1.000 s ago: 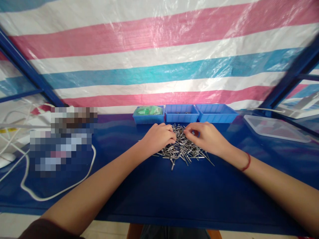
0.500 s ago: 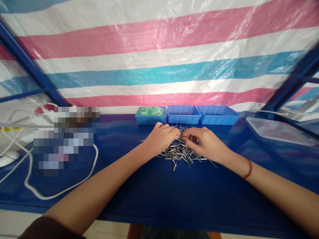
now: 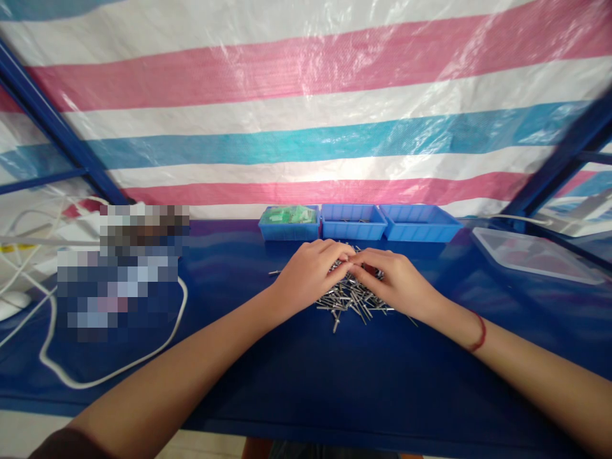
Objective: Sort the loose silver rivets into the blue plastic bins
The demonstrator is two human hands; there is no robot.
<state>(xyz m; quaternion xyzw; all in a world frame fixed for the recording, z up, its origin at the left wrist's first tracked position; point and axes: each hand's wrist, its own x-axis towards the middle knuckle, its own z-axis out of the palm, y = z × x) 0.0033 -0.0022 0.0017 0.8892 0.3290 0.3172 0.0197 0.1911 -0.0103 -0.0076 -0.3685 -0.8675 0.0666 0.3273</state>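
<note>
A loose pile of metal blind rivets [image 3: 351,298] lies on the blue table, thin pins pointing every way. Over its far part, the fingertips of both hands meet. My left hand [image 3: 313,271] is closed in a pinch, with its thumb and forefinger reaching to the right. My right hand [image 3: 394,277] pinches too, its thumb and forefinger touching the left fingertips. Whatever sits between the fingers is too small and covered to make out. One stray rivet [image 3: 275,273] lies left of my left hand. Part of the pile is hidden under both hands.
Behind the pile stand three blue bins: one with green packets [image 3: 289,215], a middle bin [image 3: 354,231] with a few rivets, and a right bin [image 3: 421,233]. A clear plastic lid [image 3: 535,258] lies right. White cable [image 3: 182,312] and blurred items occupy the left.
My left hand has moved slightly right, and its thumb now reaches the right fingertips, where a small gap was before. My right hand stays nearly in place.
</note>
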